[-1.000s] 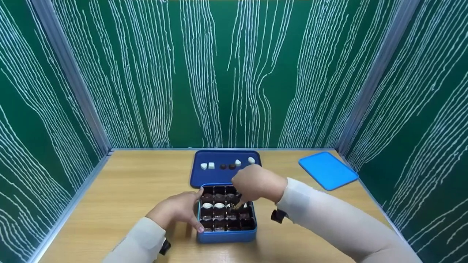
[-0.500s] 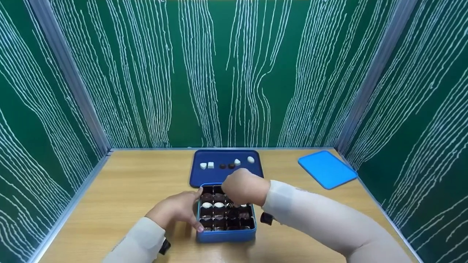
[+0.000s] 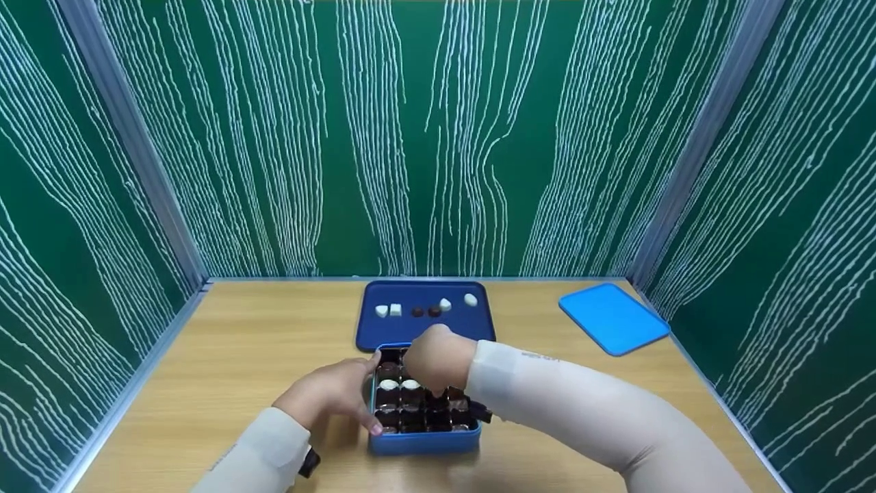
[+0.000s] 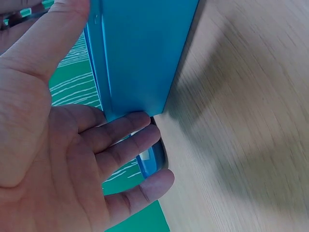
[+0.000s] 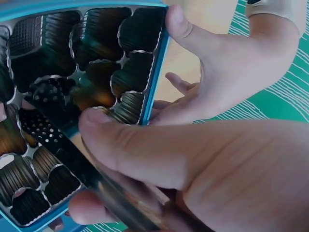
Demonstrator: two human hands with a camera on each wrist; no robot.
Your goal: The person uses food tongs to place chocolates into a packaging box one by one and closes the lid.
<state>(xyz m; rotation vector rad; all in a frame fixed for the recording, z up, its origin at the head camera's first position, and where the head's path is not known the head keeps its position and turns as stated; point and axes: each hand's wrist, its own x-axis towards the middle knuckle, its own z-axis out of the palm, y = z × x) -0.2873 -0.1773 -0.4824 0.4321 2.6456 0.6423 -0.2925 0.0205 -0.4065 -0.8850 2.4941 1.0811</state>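
A blue box (image 3: 424,444) with a dark compartment insert stands before me. White chocolates (image 3: 389,385) and dark brown ones lie in several compartments. My left hand (image 3: 339,390) holds the box's left side, thumb at the front corner and index finger at the back corner. Its other fingers spread loosely beside the blue wall (image 4: 140,53) in the left wrist view. My right hand (image 3: 438,359) is over the box and hides its back right part. Between thumb and fingers it holds metal tongs (image 5: 77,162), whose dark, dotted tips reach among the compartments. I cannot tell whether the tips hold a chocolate.
Behind the box lies a navy tray (image 3: 380,335) with white pieces (image 3: 395,310) and two dark brown chocolates (image 3: 417,311) on it. A bright blue lid (image 3: 614,320) lies at the back right of the wooden table (image 3: 267,329). Green, white-streaked panels (image 3: 424,171) enclose the table.
My right hand has moved left and slightly down over the box with the tongs, covering more of the compartments. The left hand and the box have stayed in place.
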